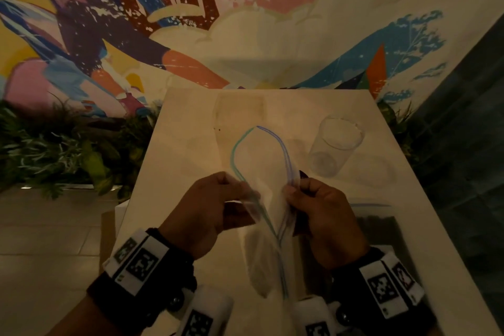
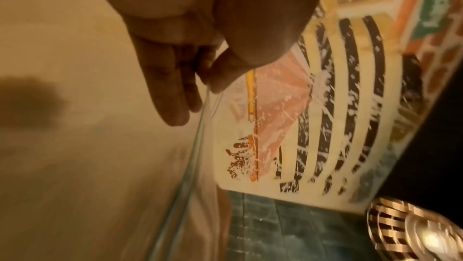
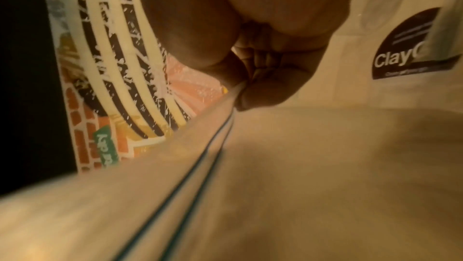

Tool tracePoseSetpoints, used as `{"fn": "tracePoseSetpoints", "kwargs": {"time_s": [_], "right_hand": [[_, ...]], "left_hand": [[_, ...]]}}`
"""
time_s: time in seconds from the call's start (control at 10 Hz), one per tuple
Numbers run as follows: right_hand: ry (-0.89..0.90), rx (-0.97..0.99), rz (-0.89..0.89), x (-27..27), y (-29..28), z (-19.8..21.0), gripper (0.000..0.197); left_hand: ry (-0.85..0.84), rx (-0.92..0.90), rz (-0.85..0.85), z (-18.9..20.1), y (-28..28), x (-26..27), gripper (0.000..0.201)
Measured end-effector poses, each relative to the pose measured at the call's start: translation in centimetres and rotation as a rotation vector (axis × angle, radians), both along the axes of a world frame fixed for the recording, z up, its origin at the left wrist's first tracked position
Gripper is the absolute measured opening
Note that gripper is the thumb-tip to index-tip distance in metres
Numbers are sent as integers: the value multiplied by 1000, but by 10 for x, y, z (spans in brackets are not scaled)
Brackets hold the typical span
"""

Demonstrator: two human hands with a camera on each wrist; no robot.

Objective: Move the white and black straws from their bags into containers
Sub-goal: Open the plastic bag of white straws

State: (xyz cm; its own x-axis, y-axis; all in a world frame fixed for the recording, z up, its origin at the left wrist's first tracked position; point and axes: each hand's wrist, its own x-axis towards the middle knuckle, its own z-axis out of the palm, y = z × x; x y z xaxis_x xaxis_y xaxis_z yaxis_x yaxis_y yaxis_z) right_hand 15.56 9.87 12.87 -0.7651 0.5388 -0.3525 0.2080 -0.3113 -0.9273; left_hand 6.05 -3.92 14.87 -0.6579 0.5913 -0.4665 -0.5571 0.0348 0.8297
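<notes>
- Head view: your left hand (image 1: pixel 207 207) and right hand (image 1: pixel 321 213) each pinch one lip of the zip bag (image 1: pixel 259 172).
- Its mouth opens away from you, toward the table's (image 1: pixel 177 144) far edge.
- The clear cup (image 1: pixel 335 144) stands nearer your right hand.

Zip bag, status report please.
Left hand and right hand pinch the clear plastic zip bag, mouth pulled open. Clear plastic cup stands apart. Nothing blocking.

Dim room, colourful mural wall (image 1: pixel 245 22)
</notes>
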Motion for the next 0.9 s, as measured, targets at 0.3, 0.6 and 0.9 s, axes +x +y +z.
{"fn": "tracePoseSetpoints", "kwargs": {"time_s": [0.3,0.6,0.9], "right_hand": [[-42,129,138,3,-2,6,11],[-28,-19,-91,12,20,-5,14],[33,-85,-62,8,18,-10,17]], "left_hand": [[-60,18,55,-8,14,13,16],[9,52,46,-19,-3,0,57],[817,-522,-584,-116,-21,-37,115]]}}
